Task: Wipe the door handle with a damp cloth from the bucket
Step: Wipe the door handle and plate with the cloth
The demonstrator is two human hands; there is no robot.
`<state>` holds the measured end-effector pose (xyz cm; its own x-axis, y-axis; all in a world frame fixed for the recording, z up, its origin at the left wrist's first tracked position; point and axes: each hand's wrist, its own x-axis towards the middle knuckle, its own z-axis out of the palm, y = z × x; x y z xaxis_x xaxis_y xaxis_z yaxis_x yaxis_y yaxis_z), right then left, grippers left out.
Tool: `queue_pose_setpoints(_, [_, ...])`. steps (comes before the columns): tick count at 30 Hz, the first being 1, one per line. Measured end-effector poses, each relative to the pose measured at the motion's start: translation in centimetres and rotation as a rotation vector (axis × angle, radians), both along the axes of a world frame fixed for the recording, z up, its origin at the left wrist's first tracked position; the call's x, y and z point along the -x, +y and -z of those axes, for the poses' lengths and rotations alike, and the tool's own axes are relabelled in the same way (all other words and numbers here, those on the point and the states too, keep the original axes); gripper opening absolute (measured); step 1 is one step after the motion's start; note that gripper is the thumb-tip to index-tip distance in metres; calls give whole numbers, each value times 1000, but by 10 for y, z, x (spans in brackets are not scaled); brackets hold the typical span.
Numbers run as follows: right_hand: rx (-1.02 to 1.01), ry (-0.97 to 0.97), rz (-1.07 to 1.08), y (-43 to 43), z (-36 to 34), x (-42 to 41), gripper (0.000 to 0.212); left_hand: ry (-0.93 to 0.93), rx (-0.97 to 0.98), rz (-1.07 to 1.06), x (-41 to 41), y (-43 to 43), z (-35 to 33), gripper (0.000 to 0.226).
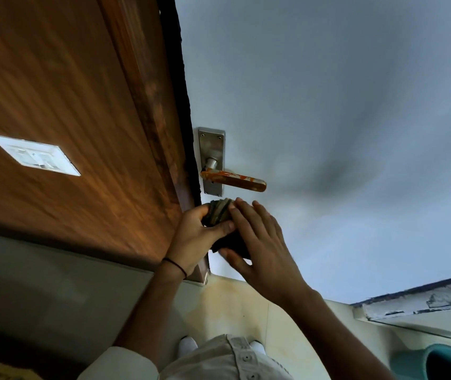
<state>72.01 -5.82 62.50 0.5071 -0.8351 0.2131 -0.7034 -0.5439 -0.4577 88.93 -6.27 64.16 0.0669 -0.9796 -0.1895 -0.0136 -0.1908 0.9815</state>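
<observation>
The door handle [234, 180] is a lever with orange stains, fixed to a steel plate [211, 148] on the pale grey door [328, 119]. Just below it, a dark folded cloth [218, 212] is held between both hands. My left hand [199, 234] grips the cloth's left side with the thumb over it. On the cloth's right side lies my right hand [260, 242], fingers stretched flat and thumb underneath. The cloth does not touch the lever. The teal bucket [443, 363] stands on the floor at the bottom right, partly cut off.
A brown wooden panel [68, 91] with a white switch plate [36, 154] fills the left. The dark door frame edge [188, 133] runs beside the handle plate. Pale floor tiles [232, 311] lie below, and a worn white ledge [424, 300] sits at the right.
</observation>
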Motion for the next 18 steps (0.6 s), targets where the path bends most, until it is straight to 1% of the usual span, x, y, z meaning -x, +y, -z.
queue_pose_setpoints(2, [-38,22,-16,-1,1,-3,84,-6,-39,15,3,-3,-6,32])
queue_pose_setpoints(4, [-56,6,-8,-3,0,-5,89,48,-76,31,3,-4,-10,24])
queue_pose_setpoints(6, [-66,-44,12,-5,0,-4,85,151,-135,40,-1,-5,-15,21])
queue_pose_setpoints(8, [-88,-117,34,-5,3,1,76,242,-240,46,-6,-7,-21,27])
queue_pose_setpoints(9, [-113,-157,43,-5,3,3,73,230,-291,59,-9,-8,-24,32])
queue_pose_setpoints(11, [-131,-225,45,-6,0,11,69,102,-318,68,-16,-9,-26,39])
queue_pose_setpoints(13, [-60,-281,83,-9,-10,17,67,-15,-213,-36,-23,-11,-22,37])
queue_pose_setpoints(15, [62,-341,171,-17,-24,21,67,-121,5,-251,-31,-12,-17,23])
queue_pose_setpoints(16, [153,-347,212,-24,-30,21,68,-234,146,-368,-33,-11,-15,22])
queue_pose_setpoints(18, [350,-264,268,-41,-40,18,67,-505,408,-573,-35,-11,-18,31])
